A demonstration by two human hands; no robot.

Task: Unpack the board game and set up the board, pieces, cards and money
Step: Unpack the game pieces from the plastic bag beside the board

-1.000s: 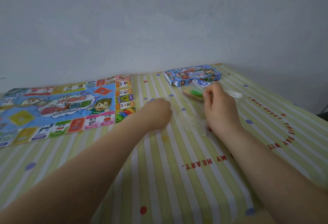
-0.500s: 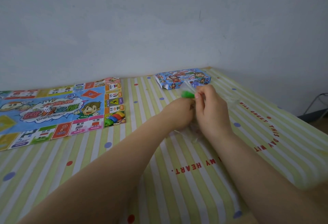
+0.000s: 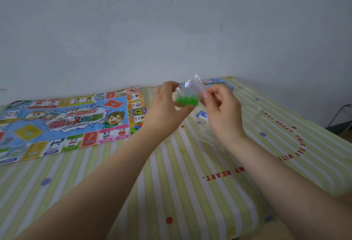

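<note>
A small clear plastic bag (image 3: pixel 192 91) with green pieces at its bottom is held up above the table between both hands. My left hand (image 3: pixel 167 106) cups the bag from the left and below, thumb under the green pieces. My right hand (image 3: pixel 221 110) pinches the bag's right side with curled fingers. The colourful paper game board (image 3: pixel 62 121) lies unfolded on the left of the table, a white die (image 3: pixel 71 118) on its middle and coloured tokens (image 3: pixel 137 126) at its right edge. The blue game box (image 3: pixel 217 82) lies behind my hands, mostly hidden.
The table wears a yellow-and-white striped cloth (image 3: pixel 171 182) with dots and red lettering. Empty clear plastic wrapping (image 3: pixel 211 138) lies under my right wrist, and another clear piece (image 3: pixel 257 110) lies to the right. A grey wall stands close behind. The table's right edge drops off at far right.
Both hands have lifted the clear bag with green pieces up off the table. My left hand came over from the left and took hold of the bag.
</note>
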